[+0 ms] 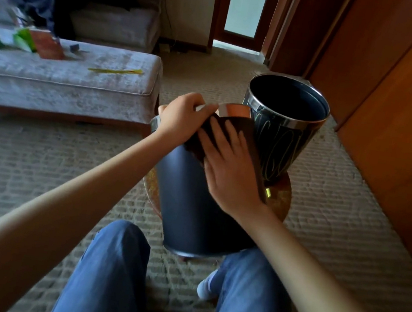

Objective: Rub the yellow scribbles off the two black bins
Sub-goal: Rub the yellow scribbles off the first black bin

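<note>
**Near bin tilted, cloth pressed on its side; far bin marked**

1. The near bin [186, 206] is black and leans off the small round bench [280, 196], base toward the person's knees and mouth pointing away. No yellow marks show on its visible side.
2. The left hand [181, 120] is at the bin's top edge, fingers curled over the metal rim in a closed grip. I cannot tell whether it also catches the edge of the cloth.
3. The right hand [232, 170] lies flat, fingers straight and spread, pressing a dark brown cloth [252, 141] against the bin's upper side. It has no closed grip.
4. The far bin [281, 145] stands upright on the bench just behind, its mouth open. Yellow scribbles [270, 130] cover its near side.
5. The surroundings are a carpeted floor [37, 170] and a grey upholstered seat [63, 81] to the left, with a yellow strip [116, 70] lying on it.
</note>
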A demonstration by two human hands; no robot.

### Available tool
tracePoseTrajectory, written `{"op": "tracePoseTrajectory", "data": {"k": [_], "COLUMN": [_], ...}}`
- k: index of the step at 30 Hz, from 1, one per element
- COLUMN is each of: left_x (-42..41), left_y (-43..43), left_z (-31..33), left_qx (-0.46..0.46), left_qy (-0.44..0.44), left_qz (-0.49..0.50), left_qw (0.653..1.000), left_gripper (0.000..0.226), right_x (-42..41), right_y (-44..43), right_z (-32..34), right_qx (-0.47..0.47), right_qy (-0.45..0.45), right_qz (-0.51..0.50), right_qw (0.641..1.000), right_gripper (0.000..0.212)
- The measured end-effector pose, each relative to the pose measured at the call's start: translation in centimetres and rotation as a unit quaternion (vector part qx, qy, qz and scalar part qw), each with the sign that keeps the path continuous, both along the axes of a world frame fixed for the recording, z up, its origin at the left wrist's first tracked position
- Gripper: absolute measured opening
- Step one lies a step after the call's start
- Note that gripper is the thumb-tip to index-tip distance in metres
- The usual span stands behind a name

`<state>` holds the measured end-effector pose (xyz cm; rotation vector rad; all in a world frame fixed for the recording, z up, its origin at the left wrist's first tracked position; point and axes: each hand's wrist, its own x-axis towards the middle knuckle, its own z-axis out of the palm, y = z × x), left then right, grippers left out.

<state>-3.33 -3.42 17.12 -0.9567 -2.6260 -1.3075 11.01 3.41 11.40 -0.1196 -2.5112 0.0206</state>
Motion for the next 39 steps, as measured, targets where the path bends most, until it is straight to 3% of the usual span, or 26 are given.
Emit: {"op": "tracePoseTrajectory", "data": {"k": [7, 12, 16, 19, 22, 26, 28, 31, 35, 39], "left_x": [-0.6, -1.5, -1.0, -1.3, -1.1, -0.8, -0.8, 0.8, 2.1, 1.8], "left_y": [-1.1, -2.6, -3.6, -4.1, -3.8, -2.7, -1.7, 0.9, 2.3, 1.3], "left_z": [-0.4, -1.0, -0.8, -0.7, -0.9, -0.8, -0.1, 2.0, 2.7, 1.8], "left_qx": [0.061, 0.086, 0.13, 0.155, 0.173, 0.178, 0.131, -0.022, -0.056, -0.019], "left_qy": [-0.036, -0.049, -0.094, -0.133, -0.158, -0.155, -0.118, -0.031, -0.009, -0.003], "left_qz": [-0.044, -0.085, -0.12, -0.132, -0.135, -0.124, -0.135, -0.13, -0.105, -0.094], "left_qw": [0.997, 0.991, 0.98, 0.97, 0.963, 0.964, 0.975, 0.991, 0.993, 0.995], "left_gripper": [0.045, 0.046, 0.048, 0.045, 0.045, 0.046, 0.044, 0.039, 0.036, 0.04], "right_x": [-1.9, -2.3, -1.9, -2.0, -2.2, -2.4, -2.3, -2.2, -1.0, 0.8], "right_y": [2.5, 3.9, 5.5, 5.0, 4.1, 4.0, 3.7, 2.9, 4.6, 6.7], "right_z": [0.7, 1.2, 2.0, 2.1, 2.0, 2.7, 2.6, 2.1, 1.6, 0.4], "right_qx": [-0.239, -0.412, -0.496, -0.476, -0.376, -0.2, -0.123, -0.064, -0.116, -0.317], "right_qy": [0.085, 0.119, 0.112, 0.141, 0.182, 0.153, 0.121, 0.077, 0.058, 0.079], "right_qz": [-0.021, -0.064, -0.116, -0.125, -0.12, -0.083, -0.072, -0.064, -0.033, -0.012], "right_qw": [0.967, 0.901, 0.853, 0.859, 0.901, 0.964, 0.982, 0.993, 0.991, 0.945], "right_gripper": [0.049, 0.052, 0.043, 0.043, 0.047, 0.045, 0.047, 0.052, 0.052, 0.052]}}
